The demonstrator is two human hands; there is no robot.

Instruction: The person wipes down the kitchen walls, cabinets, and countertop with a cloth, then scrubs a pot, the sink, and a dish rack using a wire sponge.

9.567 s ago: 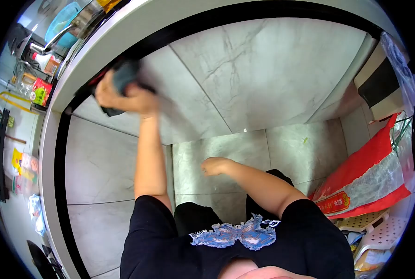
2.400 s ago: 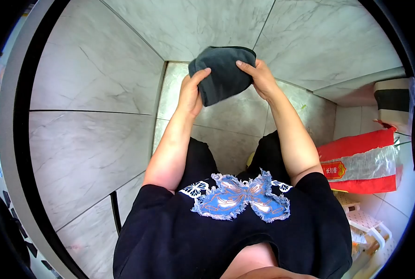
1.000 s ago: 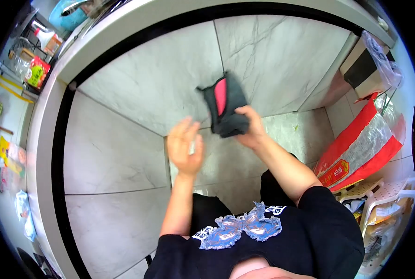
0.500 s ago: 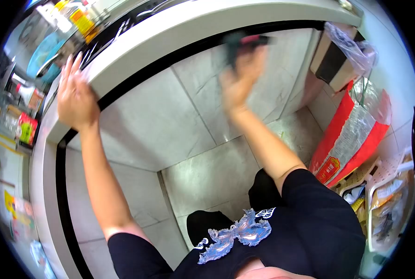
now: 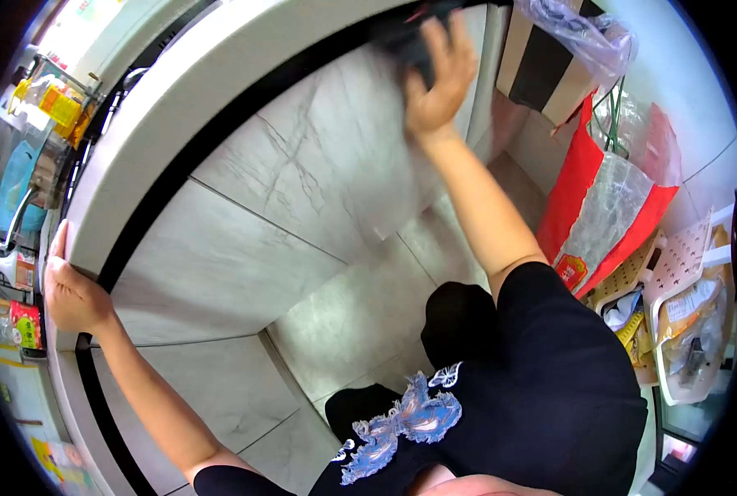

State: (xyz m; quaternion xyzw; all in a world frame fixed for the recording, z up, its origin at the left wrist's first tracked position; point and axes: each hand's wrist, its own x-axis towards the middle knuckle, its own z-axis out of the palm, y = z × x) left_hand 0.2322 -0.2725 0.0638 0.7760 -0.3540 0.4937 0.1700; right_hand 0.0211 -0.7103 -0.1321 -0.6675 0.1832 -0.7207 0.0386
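My left hand (image 5: pixel 77 296) rests on the pale counter edge (image 5: pixel 128 165) at the left, its fingers stretched out over the rim. Against the marbled cabinet panels (image 5: pixel 302 157), near the top of the view, my right hand (image 5: pixel 444 78) presses a dark cloth (image 5: pixel 410 41) that is blurred by motion. The cloth lies along the black strip (image 5: pixel 277 78) under the counter edge, and part of it is hidden behind my fingers.
A red and clear bag (image 5: pixel 608 198) stands at the right, below a striped box (image 5: pixel 542 62) with a purple plastic bag. White baskets (image 5: pixel 674 273) hold packets. Oil bottles (image 5: pixel 58 103) and a blue bowl (image 5: pixel 17 186) are at the upper left.
My view has turned and moved closer to the panels. In it, my left hand sits lower and further left, and my right hand with the cloth has moved up to the black strip.
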